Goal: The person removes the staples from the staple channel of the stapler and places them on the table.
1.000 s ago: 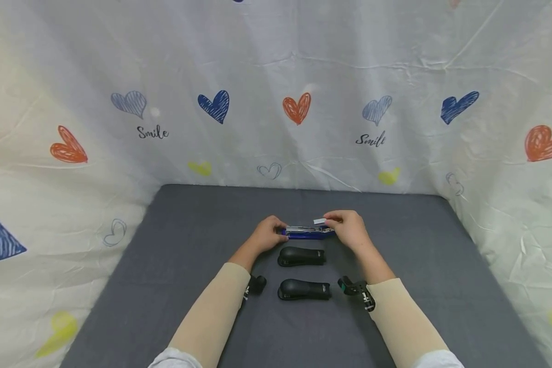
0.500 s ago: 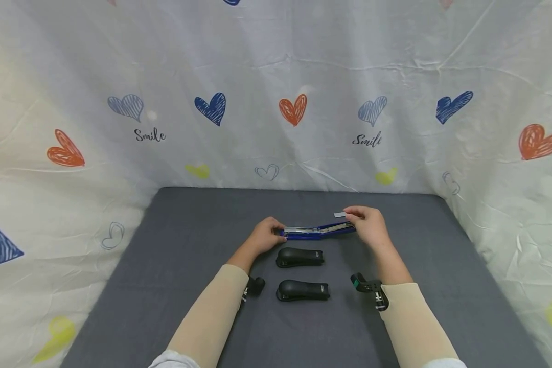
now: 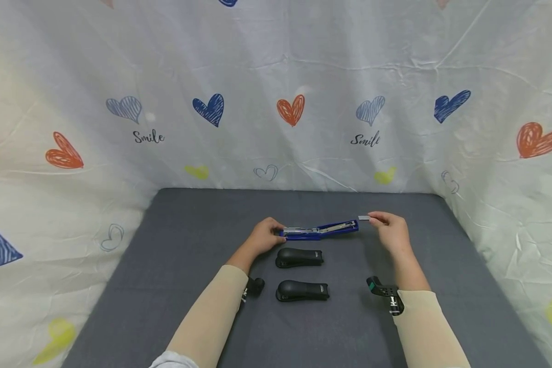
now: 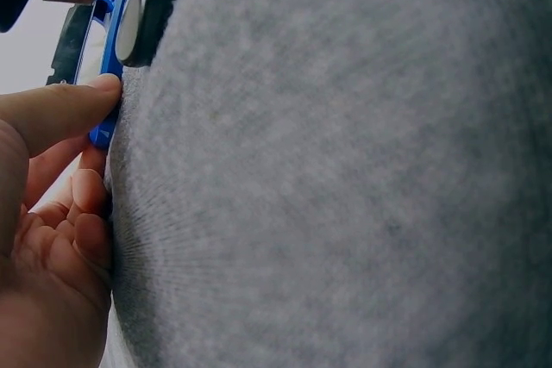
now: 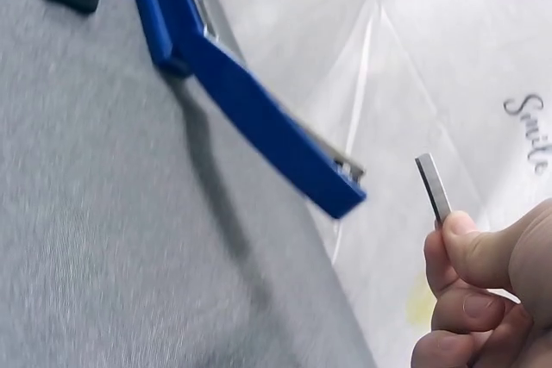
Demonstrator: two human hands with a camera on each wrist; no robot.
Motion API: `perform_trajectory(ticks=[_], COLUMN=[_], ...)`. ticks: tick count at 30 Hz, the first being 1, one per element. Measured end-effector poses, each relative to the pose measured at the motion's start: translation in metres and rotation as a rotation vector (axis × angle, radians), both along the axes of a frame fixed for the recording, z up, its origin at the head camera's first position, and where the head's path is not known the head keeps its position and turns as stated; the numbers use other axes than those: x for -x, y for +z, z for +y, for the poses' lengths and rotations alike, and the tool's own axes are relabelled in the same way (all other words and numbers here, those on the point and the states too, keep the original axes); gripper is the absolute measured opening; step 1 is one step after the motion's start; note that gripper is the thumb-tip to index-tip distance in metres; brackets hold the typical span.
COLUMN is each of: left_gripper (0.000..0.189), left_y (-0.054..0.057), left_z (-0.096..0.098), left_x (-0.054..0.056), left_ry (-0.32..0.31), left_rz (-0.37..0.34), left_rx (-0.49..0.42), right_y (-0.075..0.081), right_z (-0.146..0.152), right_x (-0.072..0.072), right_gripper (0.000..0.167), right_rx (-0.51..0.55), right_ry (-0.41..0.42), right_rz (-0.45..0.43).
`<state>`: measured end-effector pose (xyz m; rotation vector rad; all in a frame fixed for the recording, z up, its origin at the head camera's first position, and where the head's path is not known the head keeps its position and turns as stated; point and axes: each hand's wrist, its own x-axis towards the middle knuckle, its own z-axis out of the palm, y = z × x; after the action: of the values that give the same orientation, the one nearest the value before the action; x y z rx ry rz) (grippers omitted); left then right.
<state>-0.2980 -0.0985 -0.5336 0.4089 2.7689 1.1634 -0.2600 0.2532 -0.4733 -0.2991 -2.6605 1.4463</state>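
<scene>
- A black stapler (image 3: 299, 257) lies on the table (image 3: 188, 230), its rounded, thicker end to the left.
- A second black stapler (image 3: 302, 291) lies nearer the viewer, roughly parallel to the first and apart from it.
- The tabletop is dark grey, with a woven look up close.
- A white curtain (image 3: 253, 30), creased in places, hangs behind the table and along both sides.
- Printed on it: a dark blue heart (image 3: 209, 109), an orange heart (image 3: 291, 110), a yellow heart (image 3: 197, 172) and the black word "Smile" (image 3: 148, 136), each repeated elsewhere.
</scene>
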Motion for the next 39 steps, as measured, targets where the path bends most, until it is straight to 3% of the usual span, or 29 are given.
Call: perform_trajectory(ticks=[5,12,24,32,39], left_gripper=[0.033,0.034,0.033,0.033,0.034], left_y=[0.0,0.001,0.004,0.002,0.002], left_z=[-0.001,-0.001,-0.001,-0.002,-0.002], left_x=[0.0,-0.001,-0.003,-0.002,-0.001], left_ry=[-0.005,-0.006,-0.013,-0.015,-0.014], left_rz=[0.002,0.003,0.012,0.012,0.007], left_rx=[-0.007,0.003,-0.001,-0.019,-0.011], right_y=[-0.009,-0.025,-0.049,-0.049,-0.047], right_z=[0.011,0.017,0.02,0.016,0.019], right_x=[-0.001,0.001,0.007,0.004,0.005], right_gripper=[0.034,0.034,0.029,0.029,0.034], right_rx=[0.003,-0.009,-0.115,-0.216,-0.187], right_ry=[-0.042,-0.035,-0.062,-0.032,-0.007], right_rz=[-0.031,-0.092,-0.131,-0.092,-0.118])
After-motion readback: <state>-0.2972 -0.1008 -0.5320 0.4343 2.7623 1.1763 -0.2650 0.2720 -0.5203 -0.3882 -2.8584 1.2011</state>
